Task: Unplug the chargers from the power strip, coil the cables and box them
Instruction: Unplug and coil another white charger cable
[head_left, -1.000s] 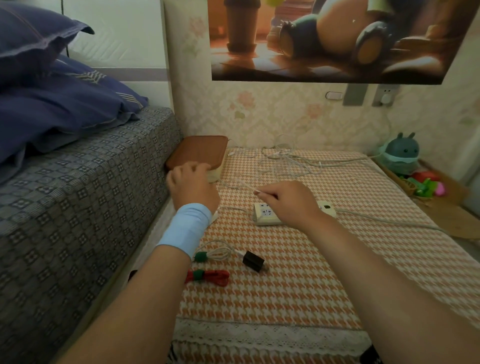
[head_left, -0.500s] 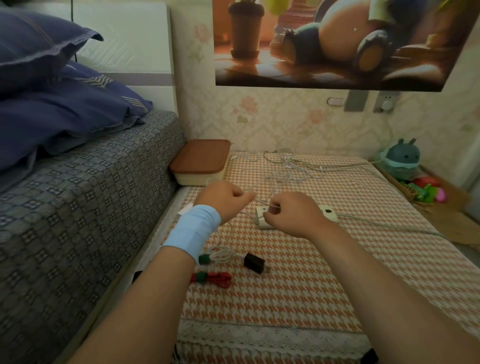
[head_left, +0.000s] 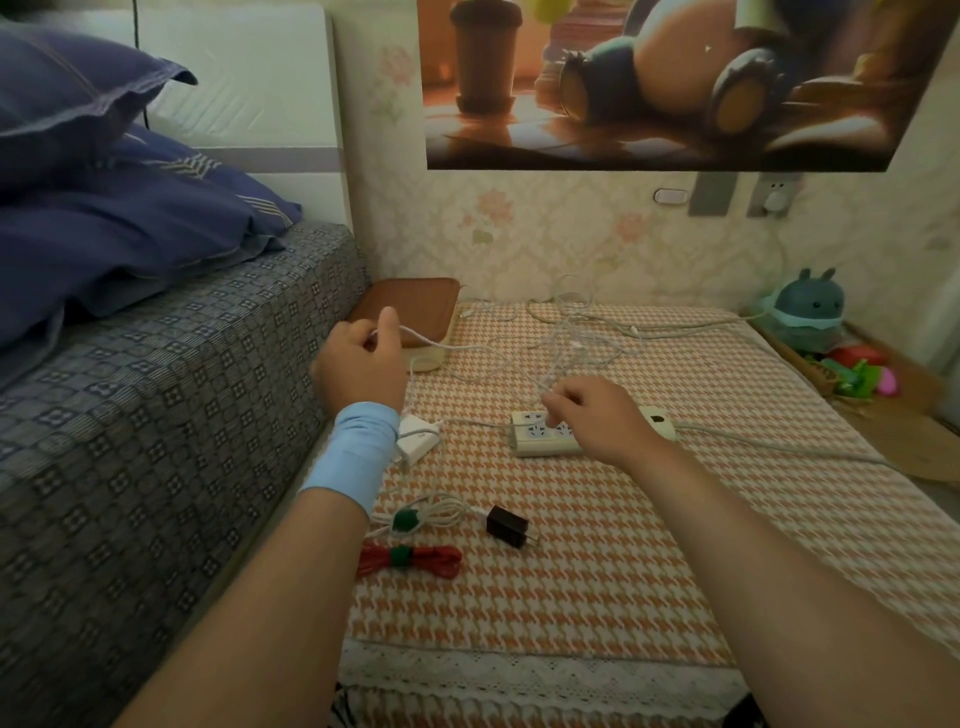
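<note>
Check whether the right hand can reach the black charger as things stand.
Probably yes. The charger lies uncovered on the cloth, nearer the person than the right hand, nothing between. That hand seems to pinch the white cable, though, and must drop it first.

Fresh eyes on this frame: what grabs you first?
The big cartoon poster on the back wall, then the hands mid-table: the left hand grips a white cable by the brown-lidded box, the right hand is over the power strip. Nearer lie a red coiled cable and a black charger.
</note>
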